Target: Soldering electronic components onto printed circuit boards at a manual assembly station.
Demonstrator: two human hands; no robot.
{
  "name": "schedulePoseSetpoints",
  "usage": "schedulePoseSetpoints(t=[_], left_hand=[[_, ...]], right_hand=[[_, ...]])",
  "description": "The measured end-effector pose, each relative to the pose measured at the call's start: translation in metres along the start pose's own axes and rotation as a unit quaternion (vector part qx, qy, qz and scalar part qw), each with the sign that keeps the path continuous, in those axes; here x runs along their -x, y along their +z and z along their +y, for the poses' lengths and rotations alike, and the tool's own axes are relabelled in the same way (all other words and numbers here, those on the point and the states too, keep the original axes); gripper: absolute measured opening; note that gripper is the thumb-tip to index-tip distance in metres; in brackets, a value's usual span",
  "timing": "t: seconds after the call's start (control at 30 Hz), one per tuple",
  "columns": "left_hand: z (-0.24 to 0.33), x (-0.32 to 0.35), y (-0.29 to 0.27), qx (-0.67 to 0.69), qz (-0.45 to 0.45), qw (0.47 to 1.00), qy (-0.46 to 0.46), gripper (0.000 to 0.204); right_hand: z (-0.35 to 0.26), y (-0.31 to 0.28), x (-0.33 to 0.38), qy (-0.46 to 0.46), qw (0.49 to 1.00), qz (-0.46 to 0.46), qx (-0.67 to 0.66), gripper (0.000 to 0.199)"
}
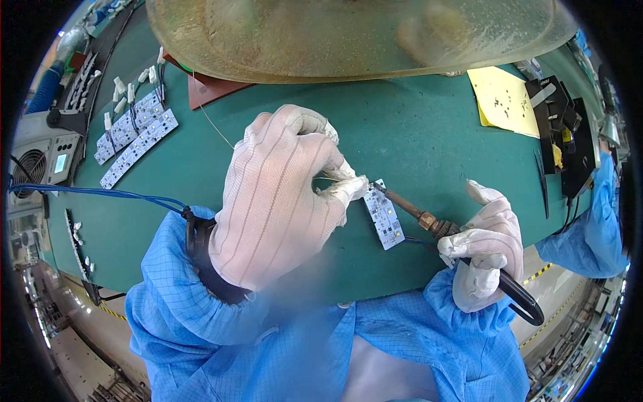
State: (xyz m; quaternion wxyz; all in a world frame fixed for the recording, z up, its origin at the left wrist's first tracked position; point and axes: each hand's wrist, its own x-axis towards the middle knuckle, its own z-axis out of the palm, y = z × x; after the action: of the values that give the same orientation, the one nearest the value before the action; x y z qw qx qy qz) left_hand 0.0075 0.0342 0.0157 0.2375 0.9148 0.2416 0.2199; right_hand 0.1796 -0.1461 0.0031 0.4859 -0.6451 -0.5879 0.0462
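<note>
Green bench [415, 127]; small board [384, 216] beside left grip [284, 194]; right grip [483, 248] clamped on soldering iron [429, 221].

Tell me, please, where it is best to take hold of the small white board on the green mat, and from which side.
Probably by its long edges at the near end, coming from the person's side. The board lies flat and narrow. Its far end is taken: the iron tip in the right hand meets it there, beside the left hand fingertips. The top face carries small parts.
</note>
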Motion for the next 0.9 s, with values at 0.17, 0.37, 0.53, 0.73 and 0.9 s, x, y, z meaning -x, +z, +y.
schedulePoseSetpoints(t=[0.17,0.37,0.53,0.73,0.9], left_hand=[[-0.0011,0.0000,0.0004,0.002,0.001,1.000,0.010,0.022],[-0.0015,0.0005,0.0001,0.005,0.006,1.000,0.012,0.022],[-0.0004,0.0000,-0.0009,0.003,0.000,1.000,0.011,0.022],[0.0025,0.0007,-0.0022,-0.003,-0.005,1.000,-0.001,0.022],[0.0009,0.0006,-0.0007,-0.010,-0.011,1.000,0.008,0.023]], right_hand=[[-0.0019,0.0019,-0.0019,-0.008,1.000,0.015,0.020,0.066],[-0.0009,0.0001,-0.0014,-0.012,1.000,-0.006,0.016,0.064],[-0.0017,0.0008,-0.0024,-0.029,0.999,-0.015,0.013,0.060],[-0.0015,0.0010,-0.0020,-0.034,0.999,-0.003,0.005,0.058],[-0.0015,-0.0010,-0.0028,-0.034,0.999,-0.023,0.011,0.059]])
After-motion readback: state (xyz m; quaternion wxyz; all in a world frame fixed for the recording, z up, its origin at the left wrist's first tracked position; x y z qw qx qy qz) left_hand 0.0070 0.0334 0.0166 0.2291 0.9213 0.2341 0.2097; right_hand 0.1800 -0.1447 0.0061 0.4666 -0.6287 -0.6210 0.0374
